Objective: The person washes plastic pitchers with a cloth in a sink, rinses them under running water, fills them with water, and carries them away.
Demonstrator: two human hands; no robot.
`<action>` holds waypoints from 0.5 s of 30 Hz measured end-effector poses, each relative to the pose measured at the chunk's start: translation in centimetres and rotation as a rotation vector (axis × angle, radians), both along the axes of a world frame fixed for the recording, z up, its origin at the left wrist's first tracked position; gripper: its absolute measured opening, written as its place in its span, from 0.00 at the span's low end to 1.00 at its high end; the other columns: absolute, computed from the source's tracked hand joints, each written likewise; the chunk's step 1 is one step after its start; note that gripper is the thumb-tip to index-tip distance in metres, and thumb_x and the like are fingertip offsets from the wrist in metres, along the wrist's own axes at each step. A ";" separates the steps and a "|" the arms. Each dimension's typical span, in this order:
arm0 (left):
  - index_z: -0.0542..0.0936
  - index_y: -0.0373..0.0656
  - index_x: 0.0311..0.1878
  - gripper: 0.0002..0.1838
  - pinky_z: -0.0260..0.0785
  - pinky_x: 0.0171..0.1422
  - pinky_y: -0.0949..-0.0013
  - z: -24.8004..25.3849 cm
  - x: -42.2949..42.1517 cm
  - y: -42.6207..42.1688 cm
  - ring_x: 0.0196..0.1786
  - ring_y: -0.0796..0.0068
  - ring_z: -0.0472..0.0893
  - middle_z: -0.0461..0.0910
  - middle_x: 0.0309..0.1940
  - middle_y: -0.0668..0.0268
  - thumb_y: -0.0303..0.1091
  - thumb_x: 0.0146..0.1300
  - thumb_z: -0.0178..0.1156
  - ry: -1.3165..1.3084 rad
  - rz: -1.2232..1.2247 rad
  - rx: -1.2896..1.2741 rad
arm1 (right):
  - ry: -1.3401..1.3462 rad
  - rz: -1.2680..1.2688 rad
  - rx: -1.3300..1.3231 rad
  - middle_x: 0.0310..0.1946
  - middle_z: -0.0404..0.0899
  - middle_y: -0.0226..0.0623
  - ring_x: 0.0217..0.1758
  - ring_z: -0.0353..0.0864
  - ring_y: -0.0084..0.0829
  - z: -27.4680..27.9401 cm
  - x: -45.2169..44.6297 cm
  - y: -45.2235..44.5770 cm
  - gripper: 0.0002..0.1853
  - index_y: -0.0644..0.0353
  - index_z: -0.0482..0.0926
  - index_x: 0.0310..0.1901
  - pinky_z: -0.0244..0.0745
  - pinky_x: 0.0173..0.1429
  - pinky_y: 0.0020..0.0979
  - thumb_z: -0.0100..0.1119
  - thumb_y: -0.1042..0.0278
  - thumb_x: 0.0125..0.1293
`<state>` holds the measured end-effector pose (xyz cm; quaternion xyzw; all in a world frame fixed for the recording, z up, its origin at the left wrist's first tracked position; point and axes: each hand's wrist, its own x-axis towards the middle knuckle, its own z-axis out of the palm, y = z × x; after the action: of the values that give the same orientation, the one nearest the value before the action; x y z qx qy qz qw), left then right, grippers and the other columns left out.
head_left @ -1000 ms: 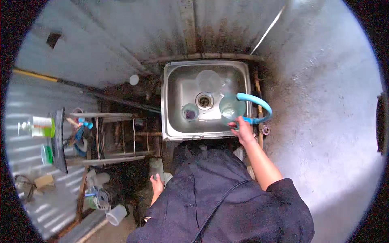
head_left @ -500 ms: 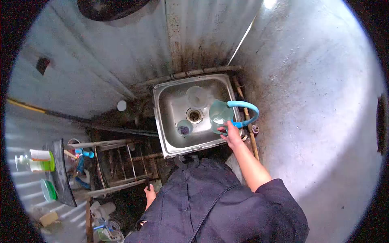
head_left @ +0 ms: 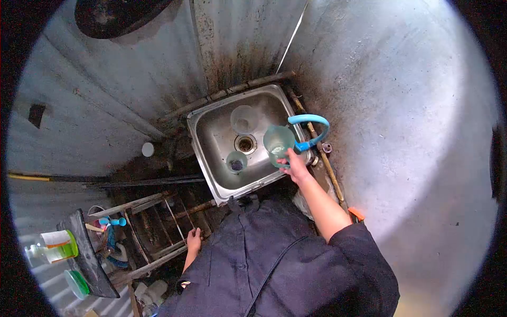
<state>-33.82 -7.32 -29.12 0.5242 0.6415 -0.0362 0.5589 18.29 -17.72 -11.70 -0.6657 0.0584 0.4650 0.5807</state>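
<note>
1. Sink (head_left: 211,140): stainless steel, smooth and likely slick when wet. Raised rim around the basin.
2. Slatted wooden rack (head_left: 150,267): left of the sink, clear of the right-hand working area.
3. Blue hose (head_left: 311,118): arched over the sink's right rim, beside the pitcher. Main obstruction on that side – avoid snagging.
4. Translucent pitcher (head_left: 277,138): located over the basin's right side, near the rim. Probably light, thin and semi-rigid plastic; heavier with water inside, slippery when wet. Hold by the near side, with support low on the body; avoid squeezing the wall.
5. Right hand (head_left: 297,168): gripping the pitcher at its near side, fingers curled around the edge.
6. Left hand (head_left: 194,240): low, at the rack's end. Contact or grip – impossible to tell.
7. Clear container (head_left: 244,117): in the basin, beyond the drain (head_left: 245,143). Likely light, easily knocked.
8. Small cup (head_left: 236,160): near-left of the drain, dark contents inside.
</note>
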 end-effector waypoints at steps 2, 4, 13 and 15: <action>0.67 0.32 0.58 0.29 0.73 0.44 0.67 2.5 1.1 0.1 0.43 0.69 0.77 0.75 0.47 0.55 0.47 0.65 0.55 0.044 -0.004 0.029 | 0.004 -0.102 0.022 0.25 0.72 0.28 0.38 0.78 0.25 0.6 0.0 0.5 0.21 0.57 0.68 0.49 0.69 0.38 0.32 0.46 0.48 0.64; 0.70 0.32 0.55 0.27 0.73 0.43 0.67 6.4 2.4 -0.2 0.42 0.70 0.77 0.76 0.44 0.58 0.47 0.65 0.56 0.102 0.017 0.064 | 0.011 -0.252 0.068 0.23 0.70 0.27 0.39 0.78 0.25 0.8 -0.3 0.9 0.21 0.57 0.69 0.48 0.68 0.38 0.31 0.46 0.48 0.64; 0.74 0.36 0.46 0.21 0.70 0.38 0.71 3.2 -1.4 -0.6 0.33 0.76 0.75 0.76 0.31 0.66 0.47 0.64 0.56 0.079 0.105 -0.009 | -0.041 -0.100 0.016 0.28 0.73 0.30 0.38 0.73 0.27 -0.6 0.2 1.3 0.22 0.50 0.66 0.51 0.64 0.47 0.40 0.46 0.42 0.66; 0.75 0.36 0.45 0.21 0.69 0.35 0.71 0.7 -2.4 -1.2 0.30 0.77 0.75 0.76 0.29 0.67 0.48 0.64 0.57 0.028 0.169 0.005 | 0.015 -0.183 0.097 0.26 0.72 0.32 0.39 0.71 0.29 -1.0 0.7 0.9 0.23 0.49 0.64 0.52 0.64 0.50 0.45 0.46 0.41 0.66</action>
<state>-36.26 -8.50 -28.46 0.4690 0.6913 0.0050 0.5496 18.96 -16.79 -12.67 -0.6251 0.1008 0.4172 0.6519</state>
